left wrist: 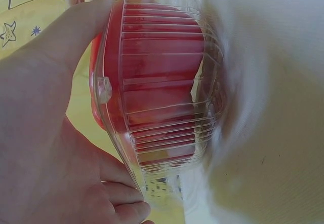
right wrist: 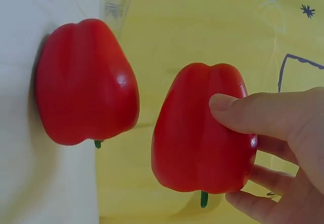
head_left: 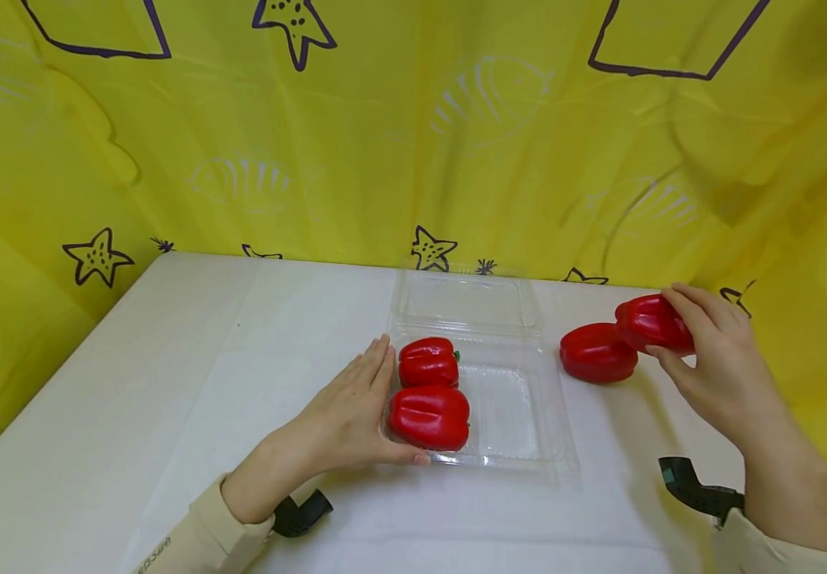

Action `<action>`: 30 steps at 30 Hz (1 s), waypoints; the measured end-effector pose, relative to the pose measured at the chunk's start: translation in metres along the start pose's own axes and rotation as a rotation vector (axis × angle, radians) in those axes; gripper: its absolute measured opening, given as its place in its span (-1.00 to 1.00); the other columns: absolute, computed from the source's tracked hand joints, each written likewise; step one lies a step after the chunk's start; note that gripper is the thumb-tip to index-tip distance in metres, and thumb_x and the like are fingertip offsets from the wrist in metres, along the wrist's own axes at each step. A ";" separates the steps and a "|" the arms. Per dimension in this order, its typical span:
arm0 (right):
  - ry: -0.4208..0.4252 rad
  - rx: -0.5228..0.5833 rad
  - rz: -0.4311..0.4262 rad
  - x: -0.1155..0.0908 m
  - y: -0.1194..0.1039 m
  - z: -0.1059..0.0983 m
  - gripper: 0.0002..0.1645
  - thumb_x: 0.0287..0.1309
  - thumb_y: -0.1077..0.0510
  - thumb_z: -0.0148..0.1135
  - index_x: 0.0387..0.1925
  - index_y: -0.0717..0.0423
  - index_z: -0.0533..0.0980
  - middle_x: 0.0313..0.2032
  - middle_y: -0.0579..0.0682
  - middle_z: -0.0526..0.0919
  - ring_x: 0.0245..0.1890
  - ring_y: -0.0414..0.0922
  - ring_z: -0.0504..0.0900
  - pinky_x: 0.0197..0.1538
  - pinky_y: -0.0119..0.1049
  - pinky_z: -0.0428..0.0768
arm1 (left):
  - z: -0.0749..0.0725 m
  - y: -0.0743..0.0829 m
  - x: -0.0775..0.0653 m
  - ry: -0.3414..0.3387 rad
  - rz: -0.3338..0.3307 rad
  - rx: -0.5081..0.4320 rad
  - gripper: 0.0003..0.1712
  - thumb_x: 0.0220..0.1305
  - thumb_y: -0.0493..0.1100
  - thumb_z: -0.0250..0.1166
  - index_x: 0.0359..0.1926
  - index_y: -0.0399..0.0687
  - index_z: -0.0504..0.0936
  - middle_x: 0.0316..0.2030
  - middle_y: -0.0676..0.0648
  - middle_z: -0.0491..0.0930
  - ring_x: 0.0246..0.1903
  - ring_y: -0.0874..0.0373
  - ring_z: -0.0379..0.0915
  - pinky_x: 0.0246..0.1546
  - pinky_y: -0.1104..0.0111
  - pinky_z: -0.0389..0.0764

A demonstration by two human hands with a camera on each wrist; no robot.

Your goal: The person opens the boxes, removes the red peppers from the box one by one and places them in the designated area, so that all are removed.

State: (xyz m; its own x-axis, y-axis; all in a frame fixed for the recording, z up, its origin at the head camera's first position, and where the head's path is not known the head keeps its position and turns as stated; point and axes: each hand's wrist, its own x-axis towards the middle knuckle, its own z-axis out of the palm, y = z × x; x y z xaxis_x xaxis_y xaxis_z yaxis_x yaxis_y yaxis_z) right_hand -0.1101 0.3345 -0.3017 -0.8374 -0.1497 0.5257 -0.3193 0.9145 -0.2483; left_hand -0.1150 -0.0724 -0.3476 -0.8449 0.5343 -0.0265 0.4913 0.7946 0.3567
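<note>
My right hand (head_left: 725, 363) holds a red bell pepper (right wrist: 200, 133) between thumb and fingers, its short green stem downward in the right wrist view. Beside it, a second bell pepper (head_left: 597, 353) lies on the table. A clear plastic clamshell box (head_left: 521, 410) stands open in the middle, lid (head_left: 465, 301) folded back toward the curtain. Two more bell peppers, one at the back (head_left: 429, 362) and one in front (head_left: 429, 418), sit in its left half. With fingers straight, my left hand (head_left: 344, 414) rests along the box's left rim, its thumb at the front edge.
A white cloth covers the table (head_left: 190, 399). Behind it hangs a yellow curtain (head_left: 356, 159) with starfish and fish drawings. Black curved mounts, one at the left wrist (head_left: 301, 514) and one at the right (head_left: 700, 490), stick out near the sleeves.
</note>
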 end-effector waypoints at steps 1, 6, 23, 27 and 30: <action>-0.003 0.000 0.003 0.000 0.001 0.000 -0.10 -0.22 0.54 0.47 0.27 0.41 0.35 0.23 0.41 0.36 0.23 0.37 0.23 0.11 0.27 0.45 | 0.000 0.000 0.000 -0.001 0.000 0.000 0.47 -0.14 0.54 0.38 0.52 -0.33 0.01 0.55 -0.26 -0.03 0.56 -0.13 -0.15 0.50 0.03 0.15; -0.008 0.000 0.022 -0.002 0.007 0.000 -0.11 -0.23 0.56 0.46 0.25 0.45 0.35 0.23 0.44 0.35 0.22 0.39 0.23 0.07 0.39 0.42 | 0.001 0.000 0.000 -0.008 -0.004 -0.006 0.47 -0.14 0.54 0.38 0.53 -0.31 0.00 0.56 -0.24 -0.04 0.56 -0.12 -0.16 0.49 0.03 0.15; -0.046 0.013 0.103 -0.009 0.031 -0.003 -0.08 -0.16 0.60 0.36 0.33 0.46 0.26 0.26 0.50 0.28 0.29 0.50 0.13 0.19 0.53 0.22 | 0.001 0.000 0.000 -0.008 -0.005 -0.016 0.48 -0.14 0.53 0.39 0.53 -0.31 -0.01 0.56 -0.25 -0.05 0.56 -0.13 -0.16 0.50 0.03 0.13; -0.062 0.004 0.123 -0.011 0.037 -0.002 -0.09 -0.15 0.58 0.35 0.33 0.46 0.26 0.26 0.50 0.27 0.29 0.50 0.12 0.22 0.53 0.20 | 0.001 0.000 0.000 -0.004 -0.005 -0.012 0.48 -0.15 0.54 0.38 0.53 -0.32 -0.01 0.56 -0.25 -0.05 0.56 -0.13 -0.16 0.51 0.04 0.13; -0.085 -0.004 0.148 -0.011 0.040 0.000 -0.09 -0.15 0.58 0.35 0.33 0.46 0.26 0.27 0.49 0.26 0.30 0.50 0.11 0.15 0.54 0.25 | 0.000 0.000 0.000 -0.004 -0.004 -0.011 0.48 -0.15 0.54 0.38 0.53 -0.32 -0.01 0.56 -0.25 -0.06 0.56 -0.13 -0.16 0.51 0.04 0.12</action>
State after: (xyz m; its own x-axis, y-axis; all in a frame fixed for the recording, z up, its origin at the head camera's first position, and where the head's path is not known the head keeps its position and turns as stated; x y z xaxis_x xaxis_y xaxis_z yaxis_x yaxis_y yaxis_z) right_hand -0.1131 0.3728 -0.3172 -0.9099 -0.0445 0.4125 -0.1880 0.9305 -0.3143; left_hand -0.1151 -0.0727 -0.3482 -0.8459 0.5325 -0.0316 0.4857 0.7933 0.3671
